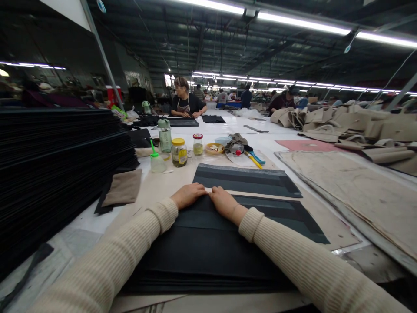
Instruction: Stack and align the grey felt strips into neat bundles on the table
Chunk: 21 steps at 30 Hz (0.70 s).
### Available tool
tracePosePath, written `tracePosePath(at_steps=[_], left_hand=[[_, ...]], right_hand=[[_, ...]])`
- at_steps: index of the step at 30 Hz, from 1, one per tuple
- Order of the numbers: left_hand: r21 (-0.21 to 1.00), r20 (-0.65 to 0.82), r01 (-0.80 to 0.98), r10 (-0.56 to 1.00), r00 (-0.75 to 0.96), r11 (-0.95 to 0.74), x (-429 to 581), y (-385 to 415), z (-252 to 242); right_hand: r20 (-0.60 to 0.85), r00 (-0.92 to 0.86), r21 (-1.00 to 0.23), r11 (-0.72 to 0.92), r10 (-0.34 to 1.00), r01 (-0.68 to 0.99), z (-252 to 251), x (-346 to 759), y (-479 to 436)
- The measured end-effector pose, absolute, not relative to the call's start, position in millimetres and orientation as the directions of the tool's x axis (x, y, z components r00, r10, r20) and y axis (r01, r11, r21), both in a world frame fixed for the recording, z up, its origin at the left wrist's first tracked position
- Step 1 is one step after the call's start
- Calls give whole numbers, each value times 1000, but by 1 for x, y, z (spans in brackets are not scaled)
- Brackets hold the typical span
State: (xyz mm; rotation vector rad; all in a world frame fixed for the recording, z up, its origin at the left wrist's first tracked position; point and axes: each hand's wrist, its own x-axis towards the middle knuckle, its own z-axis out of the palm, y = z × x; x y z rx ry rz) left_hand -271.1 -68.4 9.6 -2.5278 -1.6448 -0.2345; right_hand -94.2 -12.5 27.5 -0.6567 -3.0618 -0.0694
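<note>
A stack of black leather-like panels (pixel 208 256) lies right in front of me. At the far edge of the top piece, my left hand (pixel 189 195) is closed, its fingertips pinching that edge. My right hand (pixel 224 201) closes on the same edge just beside it, and the two thumbs nearly meet. The exact hold under the fingers is partly hidden. Beyond my hands lies a dark panel with a grey strip (pixel 247 179), flat on the table. A similar dark panel (pixel 289 219) reaches out from behind my right wrist.
A tall pile of black sheets (pixel 65 174) rises at left, beside a brown cloth piece (pixel 124 187). Ahead stand a glue bottle (pixel 158 163), a yellow-lidded jar (pixel 179 154), a red-lidded jar (pixel 197 145) and scissors (pixel 255 159). Beige bags (pixel 365 121) are heaped at right. A co-worker (pixel 187 102) sits opposite.
</note>
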Motion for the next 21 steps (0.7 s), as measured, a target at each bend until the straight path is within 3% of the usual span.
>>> tracePosePath(at_steps=[8, 16, 21], left_hand=[[102, 238, 953, 937, 256, -286, -310, -95, 9], [-12, 207, 941, 920, 333, -337, -308, -97, 10], [-75, 159, 909, 895, 416, -409, -309, -98, 15]], right_hand=[[-1, -907, -23, 907, 421, 421, 30, -104, -8], [-15, -943, -74, 940, 333, 333, 35, -137, -17], [5, -957, -16, 957, 291, 291, 31, -137, -20]])
